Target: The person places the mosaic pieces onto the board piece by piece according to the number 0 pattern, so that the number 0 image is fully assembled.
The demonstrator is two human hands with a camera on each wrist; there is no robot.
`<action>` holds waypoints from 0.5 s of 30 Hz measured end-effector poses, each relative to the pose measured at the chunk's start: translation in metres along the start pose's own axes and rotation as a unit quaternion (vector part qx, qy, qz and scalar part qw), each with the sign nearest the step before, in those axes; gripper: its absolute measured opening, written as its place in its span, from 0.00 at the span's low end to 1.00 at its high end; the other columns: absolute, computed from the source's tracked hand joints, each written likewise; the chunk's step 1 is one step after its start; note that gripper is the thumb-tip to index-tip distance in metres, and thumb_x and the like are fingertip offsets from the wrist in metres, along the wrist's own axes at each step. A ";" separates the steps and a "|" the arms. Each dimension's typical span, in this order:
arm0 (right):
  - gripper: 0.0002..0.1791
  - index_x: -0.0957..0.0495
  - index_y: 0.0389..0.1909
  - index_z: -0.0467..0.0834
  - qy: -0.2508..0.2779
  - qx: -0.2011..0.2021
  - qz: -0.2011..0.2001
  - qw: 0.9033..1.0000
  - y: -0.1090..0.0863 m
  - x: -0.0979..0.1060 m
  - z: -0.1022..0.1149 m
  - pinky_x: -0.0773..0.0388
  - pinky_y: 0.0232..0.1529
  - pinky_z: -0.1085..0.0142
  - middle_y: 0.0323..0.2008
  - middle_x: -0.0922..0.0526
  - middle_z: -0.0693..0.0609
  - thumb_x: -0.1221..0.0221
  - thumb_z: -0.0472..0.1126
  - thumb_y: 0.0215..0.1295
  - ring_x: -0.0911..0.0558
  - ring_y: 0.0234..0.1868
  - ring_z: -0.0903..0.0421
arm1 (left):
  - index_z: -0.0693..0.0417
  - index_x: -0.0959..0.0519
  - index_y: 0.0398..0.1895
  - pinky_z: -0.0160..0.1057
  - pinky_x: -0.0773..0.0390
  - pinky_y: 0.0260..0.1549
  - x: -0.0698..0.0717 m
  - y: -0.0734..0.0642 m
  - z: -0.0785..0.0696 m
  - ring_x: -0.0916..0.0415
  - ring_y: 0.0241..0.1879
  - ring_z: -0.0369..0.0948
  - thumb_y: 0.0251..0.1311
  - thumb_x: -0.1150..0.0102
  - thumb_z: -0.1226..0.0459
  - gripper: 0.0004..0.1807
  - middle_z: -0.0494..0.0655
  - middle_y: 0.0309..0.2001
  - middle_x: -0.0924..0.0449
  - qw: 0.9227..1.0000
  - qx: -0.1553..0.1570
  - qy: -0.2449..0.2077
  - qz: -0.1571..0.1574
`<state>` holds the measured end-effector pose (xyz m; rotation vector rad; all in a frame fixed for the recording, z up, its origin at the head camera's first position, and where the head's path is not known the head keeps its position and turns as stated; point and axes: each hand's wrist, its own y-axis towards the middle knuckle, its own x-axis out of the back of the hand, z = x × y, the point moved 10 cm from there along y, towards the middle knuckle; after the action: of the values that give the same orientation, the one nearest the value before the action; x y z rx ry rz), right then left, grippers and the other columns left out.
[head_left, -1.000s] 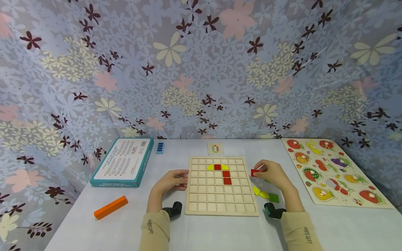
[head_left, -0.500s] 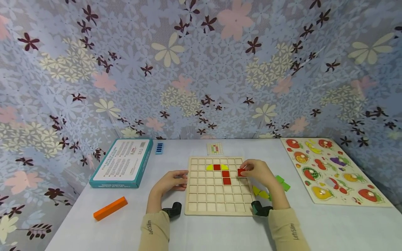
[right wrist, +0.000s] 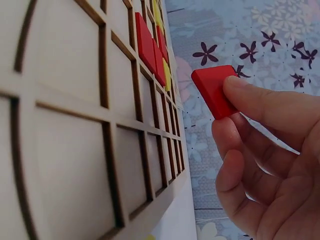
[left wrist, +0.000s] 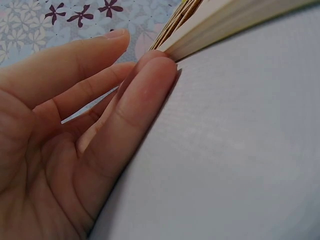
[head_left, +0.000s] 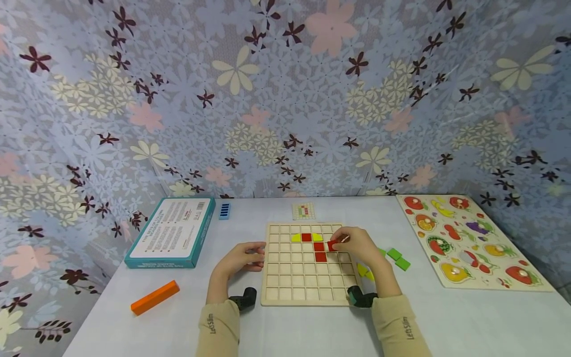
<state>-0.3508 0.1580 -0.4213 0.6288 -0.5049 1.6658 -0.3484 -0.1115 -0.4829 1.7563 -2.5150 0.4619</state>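
Note:
A wooden grid board (head_left: 292, 282) lies flat on the table, with several red and yellow pieces set in its upper squares. Between thumb and fingers, my right hand (head_left: 357, 244) pinches a red square tile (right wrist: 216, 90). That tile is over the board's right side, just right of the red squares (head_left: 319, 252) in the grid. My left hand (head_left: 241, 259) rests on the table at the board's left edge, its fingers loosely extended and the fingertips right at the rim, as the left wrist view shows (left wrist: 145, 95).
Green tiles (head_left: 398, 259) and yellow pieces (head_left: 365, 271) lie right of the board. Behind it is a small pattern card (head_left: 304, 211). A teal box (head_left: 171, 233), a blue piece (head_left: 224, 211) and an orange bar (head_left: 155, 297) are on the left; a fruit puzzle board (head_left: 473, 243) is at right.
My right hand has carried the red tile leftward from beside the board to over its right columns. The green tiles came into view behind the hand. My left hand has stayed in place.

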 end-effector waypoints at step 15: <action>0.02 0.21 0.32 0.39 0.004 0.005 0.045 0.999 -0.005 -0.019 0.006 0.25 0.28 0.65 0.28 0.23 0.50 0.41 0.32 0.58 0.25 0.28 0.54 | 0.66 0.34 0.63 0.39 0.17 0.36 0.000 0.000 0.001 0.23 0.33 0.40 0.59 0.44 0.71 0.27 0.56 0.45 0.28 1.000 0.001 -0.004 0.000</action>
<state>-0.3426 0.1407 -0.4293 0.6150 -0.5264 1.7560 -0.3486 -0.1114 -0.4837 1.7615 -2.5213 0.4586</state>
